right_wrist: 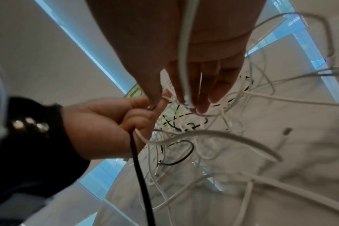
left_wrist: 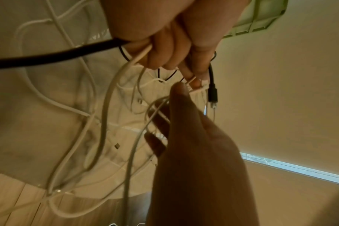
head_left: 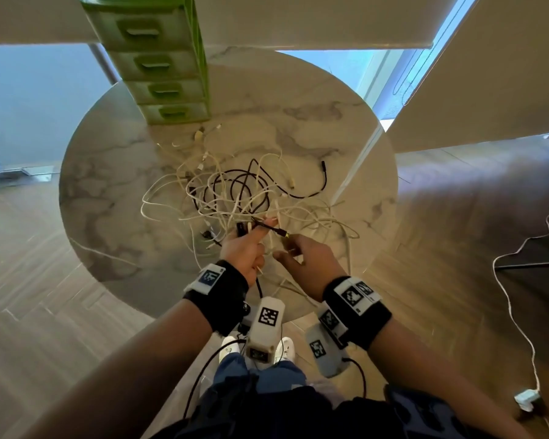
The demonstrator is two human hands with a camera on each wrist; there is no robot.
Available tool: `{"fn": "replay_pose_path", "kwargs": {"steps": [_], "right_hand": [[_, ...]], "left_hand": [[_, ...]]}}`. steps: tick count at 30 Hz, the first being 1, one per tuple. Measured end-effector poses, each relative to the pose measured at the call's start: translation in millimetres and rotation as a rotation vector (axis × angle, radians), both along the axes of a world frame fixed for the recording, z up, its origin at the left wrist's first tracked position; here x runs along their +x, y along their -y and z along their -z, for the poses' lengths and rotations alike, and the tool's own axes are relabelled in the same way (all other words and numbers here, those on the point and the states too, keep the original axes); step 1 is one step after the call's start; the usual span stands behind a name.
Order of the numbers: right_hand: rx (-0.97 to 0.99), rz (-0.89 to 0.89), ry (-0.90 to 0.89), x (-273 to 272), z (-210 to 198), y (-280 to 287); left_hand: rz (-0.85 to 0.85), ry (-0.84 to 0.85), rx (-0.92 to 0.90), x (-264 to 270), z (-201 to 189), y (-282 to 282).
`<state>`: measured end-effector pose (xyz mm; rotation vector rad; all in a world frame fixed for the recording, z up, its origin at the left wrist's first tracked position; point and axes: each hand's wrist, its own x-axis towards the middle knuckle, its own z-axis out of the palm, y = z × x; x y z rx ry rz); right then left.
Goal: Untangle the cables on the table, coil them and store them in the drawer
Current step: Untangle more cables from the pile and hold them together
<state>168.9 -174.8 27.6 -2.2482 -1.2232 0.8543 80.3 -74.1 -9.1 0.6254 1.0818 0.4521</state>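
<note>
- Our round marble surface [head_left: 108, 191] carries the green drawer unit [head_left: 159, 58] at its far edge.
- The tangled cables [head_left: 235, 191] lie mid-surface.
- Our left hand [head_left: 246, 248] grips a black cable [left_wrist: 48, 56] and white strands.
- Our right hand [head_left: 305, 261] has fingers [right_wrist: 203, 97] loosely apart among strands.

**Clearance around the cable tangle**

Tangle of white and black cables [head_left: 235, 191] fills the centre of the desk [head_left: 108, 198], frame middle. Bare marble lies open at frame left and along the right rim. Green drawer unit [head_left: 159, 68] blocks the upper-left approach. Both hands sit at the tangle's lower edge, loose strands draped across the left hand [head_left: 244, 248] and right hand [head_left: 308, 261].
</note>
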Motion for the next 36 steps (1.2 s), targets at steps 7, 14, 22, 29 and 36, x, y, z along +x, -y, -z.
{"fn": "replay_pose_path", "kwargs": {"steps": [7, 14, 22, 29, 36], "right_hand": [[0.077, 0.034, -0.001, -8.7, 1.9, -17.0], [0.055, 0.070, -0.061, 17.5, -21.1, 32.7], [0.294, 0.146, -0.177, 31.9, -23.7, 76.1], [0.308, 0.263, -0.195, 39.6, -7.9, 99.5], [0.088, 0.187, -0.224, 36.8, 8.8, 115.6]], "left_hand": [[0.020, -0.049, 0.044, -9.1, -4.5, 0.9], [-0.052, 0.067, 0.000, -23.9, 0.1, -27.4], [-0.007, -0.055, 0.075, -19.2, -2.7, -25.2], [0.340, -0.306, 0.285, -42.8, 3.6, -11.6], [0.524, -0.216, 0.440, -74.0, -3.7, 10.4]]}}
